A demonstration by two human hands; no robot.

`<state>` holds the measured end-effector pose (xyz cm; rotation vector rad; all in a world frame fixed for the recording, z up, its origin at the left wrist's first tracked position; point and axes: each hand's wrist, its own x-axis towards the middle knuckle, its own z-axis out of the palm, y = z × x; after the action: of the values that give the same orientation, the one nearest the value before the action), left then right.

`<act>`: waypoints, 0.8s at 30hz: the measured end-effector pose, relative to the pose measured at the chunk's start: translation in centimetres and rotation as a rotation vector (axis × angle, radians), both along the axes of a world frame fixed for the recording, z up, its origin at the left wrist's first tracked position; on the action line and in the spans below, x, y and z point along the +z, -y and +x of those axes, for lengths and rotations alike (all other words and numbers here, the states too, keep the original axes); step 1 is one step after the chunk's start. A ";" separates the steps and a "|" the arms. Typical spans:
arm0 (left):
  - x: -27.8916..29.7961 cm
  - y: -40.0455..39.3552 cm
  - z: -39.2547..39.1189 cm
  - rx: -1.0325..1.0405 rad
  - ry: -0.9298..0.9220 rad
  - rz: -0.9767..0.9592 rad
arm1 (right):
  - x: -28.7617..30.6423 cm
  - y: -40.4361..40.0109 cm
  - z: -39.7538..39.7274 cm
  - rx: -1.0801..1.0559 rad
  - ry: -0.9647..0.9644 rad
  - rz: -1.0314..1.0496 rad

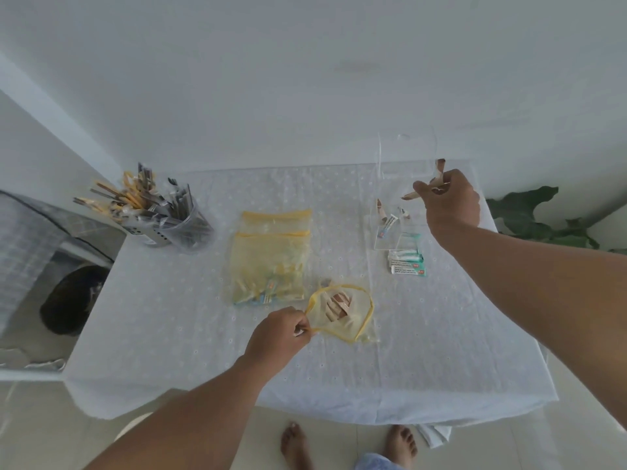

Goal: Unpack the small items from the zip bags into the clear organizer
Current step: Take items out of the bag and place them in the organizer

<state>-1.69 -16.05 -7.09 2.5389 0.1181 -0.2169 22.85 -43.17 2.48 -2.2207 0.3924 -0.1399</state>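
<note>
Your left hand (pixel 281 330) pinches the open zip bag's (pixel 341 313) yellow rim, keeping its mouth wide for reaching in. Your right hand (pixel 449 201) holds its grip pinched on brown packets (pixel 437 183) over the clear organizer (pixel 390 212). A white eyelet cloth covers the desk (pixel 203 334) against a white wall.
</note>
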 end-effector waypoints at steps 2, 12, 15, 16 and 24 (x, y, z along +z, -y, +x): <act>-0.1 -0.2 0.0 -0.005 0.004 0.000 | -0.4 -0.2 0.5 0.020 -0.005 -0.055; -0.5 -0.7 -0.2 -0.002 -0.008 0.002 | -2.0 -1.2 2.3 0.057 -0.029 -0.258; -0.5 -0.7 -0.3 -0.006 -0.004 0.004 | -2.3 -1.2 2.5 0.064 -0.032 -0.292; -0.6 -0.8 -0.3 -0.007 -0.005 0.005 | -2.4 -1.1 2.6 0.069 -0.034 -0.304; -0.6 -1.1 -0.7 -0.009 -0.003 0.010 | -2.4 0.1 3.0 0.141 -0.019 -0.435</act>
<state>-2.39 -15.00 -7.72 2.5497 0.1092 -0.2237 25.86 -43.26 0.12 -2.6715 0.2283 -0.1388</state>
